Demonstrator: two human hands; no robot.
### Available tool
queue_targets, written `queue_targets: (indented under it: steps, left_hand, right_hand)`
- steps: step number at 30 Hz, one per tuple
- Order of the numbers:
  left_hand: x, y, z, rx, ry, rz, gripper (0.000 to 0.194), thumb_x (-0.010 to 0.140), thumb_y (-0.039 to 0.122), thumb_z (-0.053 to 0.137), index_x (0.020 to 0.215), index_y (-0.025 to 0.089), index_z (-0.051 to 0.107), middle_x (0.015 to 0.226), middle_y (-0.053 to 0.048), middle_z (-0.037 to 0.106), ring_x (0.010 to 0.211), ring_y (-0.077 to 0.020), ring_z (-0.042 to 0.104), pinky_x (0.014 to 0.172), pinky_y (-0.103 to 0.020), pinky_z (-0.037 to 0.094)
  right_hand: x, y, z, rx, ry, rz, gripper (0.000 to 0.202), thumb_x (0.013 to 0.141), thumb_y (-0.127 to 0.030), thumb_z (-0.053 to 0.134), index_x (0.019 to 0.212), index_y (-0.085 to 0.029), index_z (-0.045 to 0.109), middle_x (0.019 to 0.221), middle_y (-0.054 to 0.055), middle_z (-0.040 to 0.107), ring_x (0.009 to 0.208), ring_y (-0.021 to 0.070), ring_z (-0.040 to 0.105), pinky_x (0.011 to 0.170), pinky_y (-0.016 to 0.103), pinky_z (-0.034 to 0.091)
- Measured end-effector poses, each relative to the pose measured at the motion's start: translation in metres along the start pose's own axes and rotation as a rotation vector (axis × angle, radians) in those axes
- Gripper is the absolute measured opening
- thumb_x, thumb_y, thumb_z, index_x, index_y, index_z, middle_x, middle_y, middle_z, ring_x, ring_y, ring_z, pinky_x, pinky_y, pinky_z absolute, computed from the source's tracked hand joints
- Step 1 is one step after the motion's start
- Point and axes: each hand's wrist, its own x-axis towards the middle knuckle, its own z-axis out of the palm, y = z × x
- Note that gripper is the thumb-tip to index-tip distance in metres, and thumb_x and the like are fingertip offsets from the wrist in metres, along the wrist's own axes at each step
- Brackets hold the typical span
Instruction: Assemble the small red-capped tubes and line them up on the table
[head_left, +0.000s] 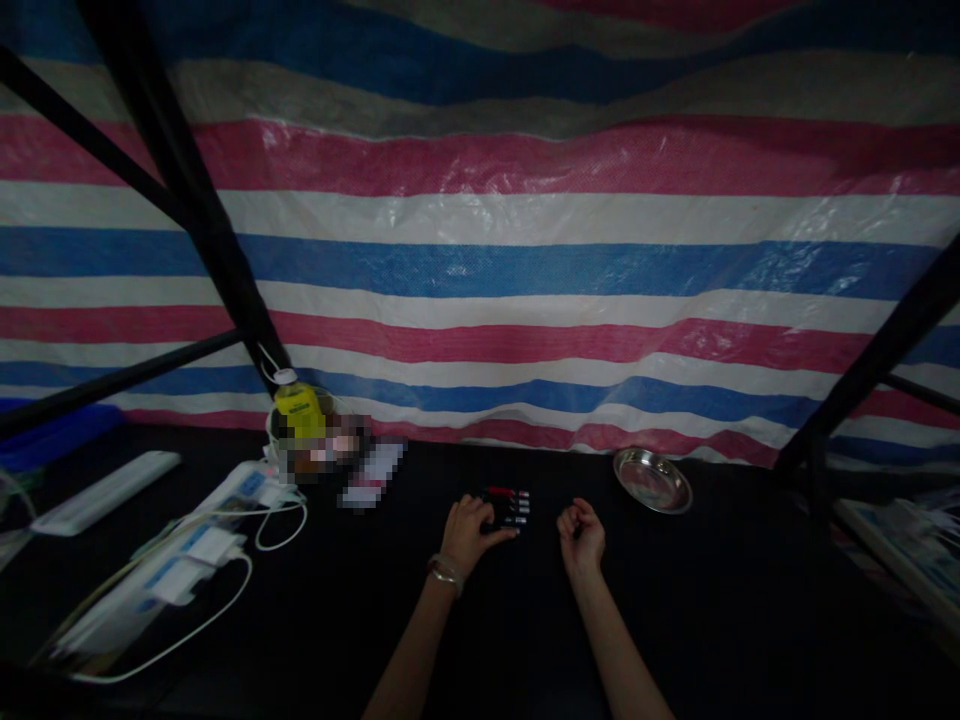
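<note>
Several small dark and red pen-like items with silvery ends (516, 507) lie side by side on the black table (510, 620). My left hand (471, 530) is at their left side, thumb stretched toward the nearest one and fingers curled at the others; whether it grips any is too dark to tell. To the right of the items, my right hand (582, 532) rests palm up with its fingers curled in, and nothing shows in it. A round shiny metal dish (652, 481) sits beyond my right hand, toward the back.
Power strips (180, 570) with white chargers and looping cables lie on the left. A yellow bottle (301, 408) and a blurred pale item (373, 475) stand at the back left. Black frame bars (202, 215) flank a striped sheet (495, 270). A blue tray (60, 435) is far left.
</note>
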Motion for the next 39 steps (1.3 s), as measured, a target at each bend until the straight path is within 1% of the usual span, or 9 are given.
queue_targets:
  steps: [6, 11, 13, 18, 20, 24, 27, 32, 39]
  left_hand:
    - [0.002, -0.003, 0.002, 0.003, -0.044, -0.003, 0.039, 0.059, 0.057, 0.069, 0.065, 0.02, 0.058, 0.076, -0.002, 0.057, 0.077, -0.0189, 0.047, 0.067, -0.029, 0.03]
    - [0.005, -0.004, 0.003, -0.011, -0.081, 0.008, 0.037, 0.059, 0.055, 0.07, 0.066, 0.02, 0.059, 0.078, -0.002, 0.057, 0.08, -0.0195, 0.048, 0.068, -0.029, 0.032]
    - [0.005, -0.004, 0.003, -0.023, -0.093, 0.017, 0.034, 0.061, 0.052, 0.07, 0.067, 0.02, 0.061, 0.078, -0.002, 0.058, 0.08, -0.0192, 0.048, 0.068, -0.029, 0.033]
    - [0.004, -0.004, 0.003, -0.07, -0.075, 0.051, 0.025, 0.067, 0.046, 0.068, 0.072, 0.022, 0.066, 0.08, -0.002, 0.059, 0.081, -0.0184, 0.05, 0.072, -0.03, 0.036]
    - [0.003, -0.005, 0.003, -0.08, -0.059, 0.057, 0.022, 0.071, 0.044, 0.066, 0.074, 0.023, 0.068, 0.08, -0.002, 0.059, 0.082, -0.0183, 0.05, 0.075, -0.03, 0.036]
    - [0.004, -0.003, 0.001, -0.083, -0.079, 0.092, 0.019, 0.074, 0.042, 0.063, 0.079, 0.026, 0.072, 0.078, -0.002, 0.059, 0.08, -0.0175, 0.05, 0.075, -0.03, 0.037]
    - [0.004, -0.001, -0.001, -0.072, -0.087, 0.102, 0.017, 0.076, 0.04, 0.062, 0.081, 0.027, 0.072, 0.077, -0.002, 0.059, 0.079, -0.0165, 0.05, 0.074, -0.03, 0.038]
    - [0.004, -0.002, -0.001, -0.077, -0.062, 0.093, 0.015, 0.075, 0.039, 0.064, 0.081, 0.028, 0.072, 0.079, -0.001, 0.059, 0.079, -0.0158, 0.052, 0.078, -0.031, 0.04]
    - [0.003, -0.002, -0.002, -0.245, 0.089, 0.047, 0.021, 0.072, 0.045, 0.064, 0.079, 0.026, 0.072, 0.08, -0.003, 0.063, 0.081, -0.0178, 0.055, 0.078, -0.033, 0.043]
  right_hand:
    - [0.003, 0.007, -0.002, -0.127, -0.037, -0.038, 0.018, 0.055, -0.025, 0.042, 0.071, -0.022, 0.049, 0.05, -0.008, 0.038, 0.038, 0.0078, 0.034, 0.041, 0.023, 0.026]
    - [0.005, 0.014, -0.004, -0.173, 0.105, -0.029, 0.024, 0.053, -0.02, 0.044, 0.075, -0.021, 0.053, 0.059, -0.004, 0.049, 0.049, 0.0103, 0.046, 0.049, 0.025, 0.036]
    - [0.007, 0.015, -0.005, -0.205, 0.126, -0.049, 0.024, 0.054, -0.02, 0.045, 0.076, -0.02, 0.054, 0.063, -0.001, 0.053, 0.053, 0.0117, 0.048, 0.052, 0.026, 0.038]
    - [0.02, 0.01, -0.013, -0.571, 0.149, -0.297, 0.02, 0.06, -0.024, 0.041, 0.074, -0.02, 0.055, 0.068, 0.001, 0.055, 0.061, 0.0151, 0.05, 0.06, 0.029, 0.04]
    - [0.024, 0.006, -0.015, -0.718, 0.111, -0.379, 0.02, 0.06, -0.021, 0.039, 0.072, -0.02, 0.056, 0.07, 0.002, 0.056, 0.068, 0.0172, 0.052, 0.067, 0.031, 0.04]
    - [0.022, 0.006, -0.013, -1.026, -0.127, -0.514, 0.025, 0.061, -0.014, 0.038, 0.073, -0.019, 0.06, 0.074, 0.005, 0.06, 0.077, 0.0208, 0.054, 0.074, 0.033, 0.041]
    - [0.018, 0.009, -0.011, -1.131, -0.254, -0.563, 0.03, 0.063, -0.01, 0.036, 0.074, -0.019, 0.063, 0.076, 0.006, 0.062, 0.078, 0.0211, 0.055, 0.074, 0.033, 0.043]
    - [0.019, 0.012, -0.013, -1.137, -0.267, -0.579, 0.033, 0.064, -0.008, 0.037, 0.079, -0.018, 0.065, 0.081, 0.007, 0.064, 0.082, 0.0197, 0.058, 0.078, 0.033, 0.045]
    - [0.018, 0.009, -0.011, -1.054, -0.232, -0.491, 0.027, 0.07, -0.015, 0.044, 0.084, -0.018, 0.067, 0.088, 0.007, 0.067, 0.087, 0.0201, 0.06, 0.084, 0.035, 0.045]
